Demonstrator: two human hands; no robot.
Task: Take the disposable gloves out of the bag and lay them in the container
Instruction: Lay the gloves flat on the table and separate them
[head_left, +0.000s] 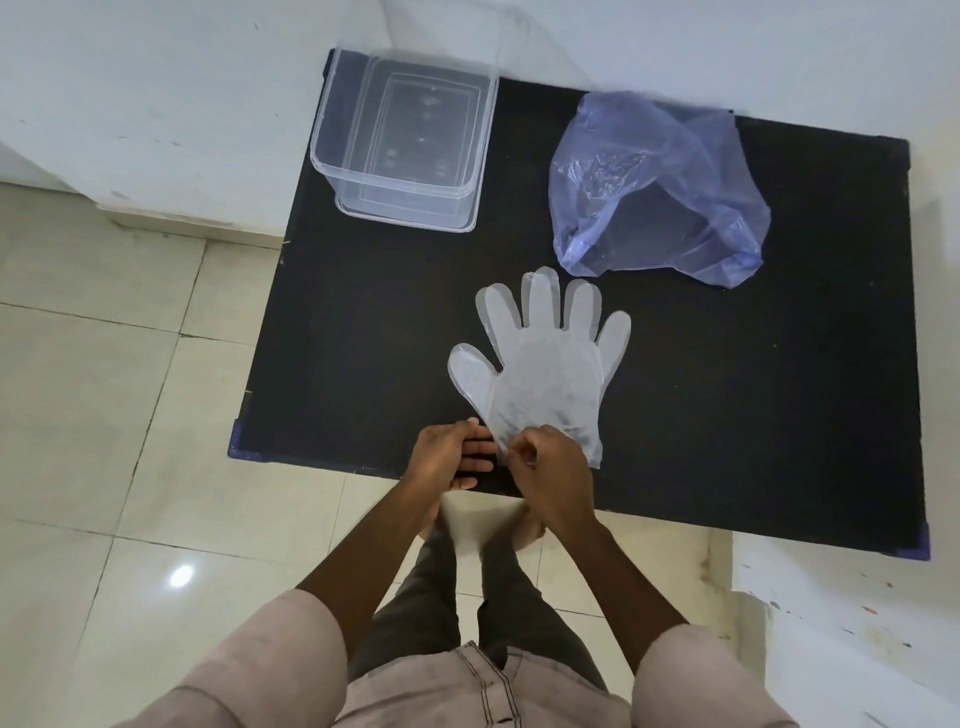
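Two hands work at the cuff of a clear glove on a black table.

At upper left of the frame the clear container stands open on the black table, nothing visible inside. Lower centre, the left hand lies loosely open, fingers spread, at the near table edge, its thumb by the cuff of the disposable gloves, which lie flat with fingers pointing to the top of the frame. The right hand pinches that cuff. At upper right the blue bag lies crumpled, well apart from the container.
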